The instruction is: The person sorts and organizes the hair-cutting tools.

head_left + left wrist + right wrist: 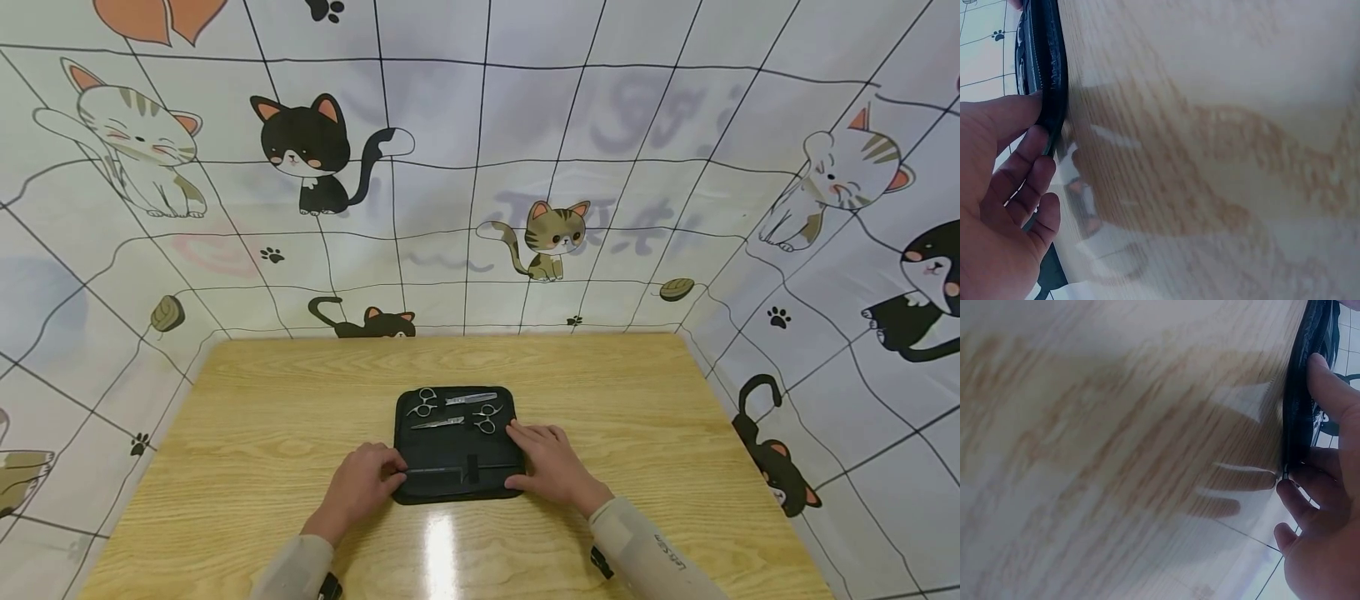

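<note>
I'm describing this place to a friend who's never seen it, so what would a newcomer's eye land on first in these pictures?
Probably the cartoon cats scattered over the white wall covering around the wooden table. Next, the black case on the table, held at its left and right edges by the left hand and right hand. The silver scissors, two pairs, also stand out against its dark far half.

white cat-print walls [442,196], black grid lines [486,63], glossy wooden table [300,400]
</note>
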{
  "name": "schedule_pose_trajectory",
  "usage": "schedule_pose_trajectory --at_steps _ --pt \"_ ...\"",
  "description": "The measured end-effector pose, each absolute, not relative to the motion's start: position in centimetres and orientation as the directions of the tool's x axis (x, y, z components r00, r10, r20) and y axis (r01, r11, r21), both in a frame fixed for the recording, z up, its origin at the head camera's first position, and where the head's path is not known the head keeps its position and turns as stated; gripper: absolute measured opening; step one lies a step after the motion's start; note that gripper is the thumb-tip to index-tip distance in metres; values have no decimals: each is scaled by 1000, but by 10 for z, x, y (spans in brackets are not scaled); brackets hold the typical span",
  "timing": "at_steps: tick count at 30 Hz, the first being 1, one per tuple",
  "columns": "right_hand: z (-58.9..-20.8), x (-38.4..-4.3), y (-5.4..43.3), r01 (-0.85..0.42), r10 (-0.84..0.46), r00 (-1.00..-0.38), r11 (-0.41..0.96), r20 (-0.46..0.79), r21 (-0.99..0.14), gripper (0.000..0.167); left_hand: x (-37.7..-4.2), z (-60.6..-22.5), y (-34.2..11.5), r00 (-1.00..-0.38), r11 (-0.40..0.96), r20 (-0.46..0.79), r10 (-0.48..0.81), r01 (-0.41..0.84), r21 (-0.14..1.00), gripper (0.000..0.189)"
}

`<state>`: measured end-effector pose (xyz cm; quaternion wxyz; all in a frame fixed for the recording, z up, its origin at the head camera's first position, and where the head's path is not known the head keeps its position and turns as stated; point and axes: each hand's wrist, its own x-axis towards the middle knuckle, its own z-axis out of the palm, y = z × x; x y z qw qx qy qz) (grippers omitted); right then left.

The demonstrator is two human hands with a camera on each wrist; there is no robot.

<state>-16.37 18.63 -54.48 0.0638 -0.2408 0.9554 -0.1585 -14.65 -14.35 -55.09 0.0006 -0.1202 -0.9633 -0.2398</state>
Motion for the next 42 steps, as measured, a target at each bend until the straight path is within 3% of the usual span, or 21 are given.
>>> schedule_pose_trajectory --at_steps 21,30,35,42 --pt "-543 -167 189 -437 -488 -869 830 -74 -347 84 -148 -549 -146 -983 860 45 180 179 477 3" --pt "-538 -178 193 -363 -406 -914 827 -9 -429 62 -155 -545 -148 -996 859 8 93 84 505 9" --pt "-540 -190 197 -335 -364 -931 840 14 -427 56 -161 -544 -150 -995 861 55 89 105 497 11" --pt "-542 -204 196 -277 -314 -949 840 -1 -466 51 -169 -542 -148 -998 861 14 66 64 504 18"
